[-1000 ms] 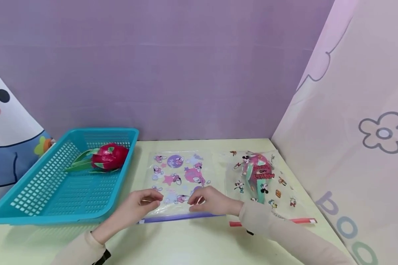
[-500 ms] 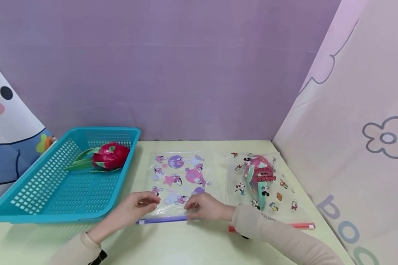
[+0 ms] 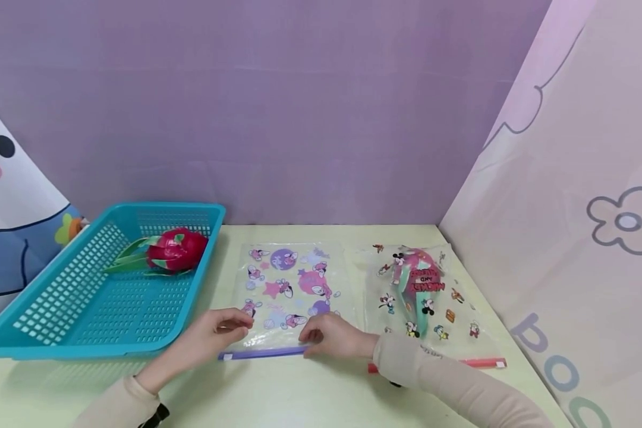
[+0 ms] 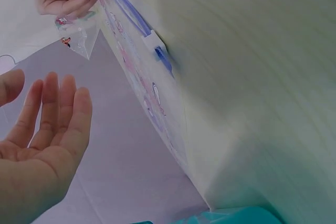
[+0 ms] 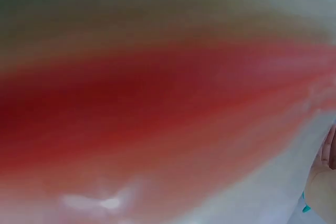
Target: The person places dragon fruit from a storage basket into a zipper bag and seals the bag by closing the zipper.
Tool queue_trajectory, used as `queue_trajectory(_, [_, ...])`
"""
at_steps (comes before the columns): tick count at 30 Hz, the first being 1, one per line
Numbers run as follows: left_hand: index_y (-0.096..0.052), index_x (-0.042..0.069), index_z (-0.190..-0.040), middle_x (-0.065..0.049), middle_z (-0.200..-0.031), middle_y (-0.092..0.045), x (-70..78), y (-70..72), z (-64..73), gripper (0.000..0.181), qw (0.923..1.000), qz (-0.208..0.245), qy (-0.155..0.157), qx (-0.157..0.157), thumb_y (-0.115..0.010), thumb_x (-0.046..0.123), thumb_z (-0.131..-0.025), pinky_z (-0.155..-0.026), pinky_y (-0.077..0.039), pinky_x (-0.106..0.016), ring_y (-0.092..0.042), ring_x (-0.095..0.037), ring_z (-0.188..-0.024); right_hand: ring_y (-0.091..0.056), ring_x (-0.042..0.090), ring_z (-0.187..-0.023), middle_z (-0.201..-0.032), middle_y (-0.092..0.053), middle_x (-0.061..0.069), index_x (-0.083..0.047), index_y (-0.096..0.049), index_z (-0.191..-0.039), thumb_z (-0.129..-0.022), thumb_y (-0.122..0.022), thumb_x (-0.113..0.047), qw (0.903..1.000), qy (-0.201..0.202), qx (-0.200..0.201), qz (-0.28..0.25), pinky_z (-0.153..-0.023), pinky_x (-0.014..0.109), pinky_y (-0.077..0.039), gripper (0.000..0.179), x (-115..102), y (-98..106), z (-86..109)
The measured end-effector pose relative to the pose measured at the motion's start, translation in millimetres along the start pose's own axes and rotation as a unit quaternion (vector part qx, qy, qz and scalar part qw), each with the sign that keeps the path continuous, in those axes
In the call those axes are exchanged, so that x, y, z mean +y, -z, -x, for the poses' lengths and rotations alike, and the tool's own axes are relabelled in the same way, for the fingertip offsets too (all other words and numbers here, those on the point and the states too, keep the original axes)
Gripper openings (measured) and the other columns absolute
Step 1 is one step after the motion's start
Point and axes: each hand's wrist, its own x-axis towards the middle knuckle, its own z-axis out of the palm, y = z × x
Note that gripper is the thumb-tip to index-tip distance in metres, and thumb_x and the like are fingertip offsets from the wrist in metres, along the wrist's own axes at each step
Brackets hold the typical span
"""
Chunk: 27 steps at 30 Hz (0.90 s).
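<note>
A clear zip bag [image 3: 278, 291] with pink and purple cartoon prints lies flat on the table. My right hand [image 3: 334, 337] pinches its purple zip strip [image 3: 262, 353] right of the middle. In the left wrist view, the strip shows as two lines that meet at a white slider [image 4: 154, 42]. My left hand [image 3: 214, 334], fingers relaxed and apart from the thumb, hovers over the bag's left edge and holds nothing. Right of it lies a second clear bag [image 3: 455, 333] with a red zip strip [image 3: 484, 362] and a pink and green thing [image 3: 418, 270] inside.
A teal basket [image 3: 179, 333] stands at the left, with a red dragon fruit [image 3: 176, 249] with green leaves in it. A purple backdrop [image 3: 321, 119] rises behind the table. The right wrist view is mostly a red blur.
My right hand has moved slightly left and down onto the purple zip strip and pinches it. My left hand has shifted a little left.
</note>
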Motion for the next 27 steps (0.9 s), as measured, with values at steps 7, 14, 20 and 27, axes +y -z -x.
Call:
queue_trajectory(7, [-0.062, 0.001, -0.109, -0.015, -0.106, -0.064, -2.0, -2.0, -0.6, 0.028, 1.0000, 0.005, -0.001, -0.006, -0.060, 0.019, -0.088, -0.075, -0.052, -0.021, -0.061, -0.020, -0.094, -0.055, -0.005, -0.072, -0.082, -0.066, -0.007, -0.011, -0.072, -0.091, -0.079, -0.071, -0.013, 0.9997, 0.001, -0.012, -0.023, -0.069, 0.012, -0.048, 0.012, 0.3, 0.3, 0.0])
queue_trajectory(14, [-0.062, 0.000, -0.109, -0.016, -0.106, -0.064, -5.0, -4.6, -0.4, 0.028, 0.9998, 0.016, 0.013, -0.008, -0.060, 0.018, -0.088, -0.075, -0.052, -0.021, -0.061, -0.021, -0.094, -0.053, -0.005, -0.069, -0.080, -0.067, -0.005, -0.010, -0.073, -0.089, -0.082, -0.068, -0.011, 0.9996, -0.003, -0.012, 0.026, -0.063, 0.011, -0.045, 0.009, -6.1, 0.7, -5.2])
queue_trajectory(20, [-0.062, 0.000, -0.110, -0.015, -0.106, -0.064, -4.9, -5.3, -0.1, 0.028, 0.9997, 0.015, 0.016, -0.008, -0.060, 0.017, -0.088, -0.074, -0.052, -0.019, -0.061, -0.020, -0.094, -0.052, -0.005, -0.069, -0.080, -0.066, -0.006, -0.011, -0.074, -0.088, -0.081, -0.069, -0.012, 0.9991, -0.017, -0.014, 0.037, -0.064, 0.011, -0.045, 0.009, -8.1, 0.9, -7.1])
queue_trajectory(27, [-0.064, 0.002, -0.105, -0.012, -0.103, -0.065, 0.4, -7.0, -0.7, 0.024, 0.9994, -0.015, 0.022, 0.024, -0.062, 0.016, -0.087, -0.074, -0.052, -0.022, -0.061, -0.019, -0.091, -0.052, -0.003, -0.069, -0.078, -0.065, -0.008, -0.012, -0.074, -0.086, -0.082, -0.068, -0.012, 0.9984, -0.042, -0.003, 0.039, -0.064, 0.012, -0.045, 0.007, -11.6, 9.9, -9.4])
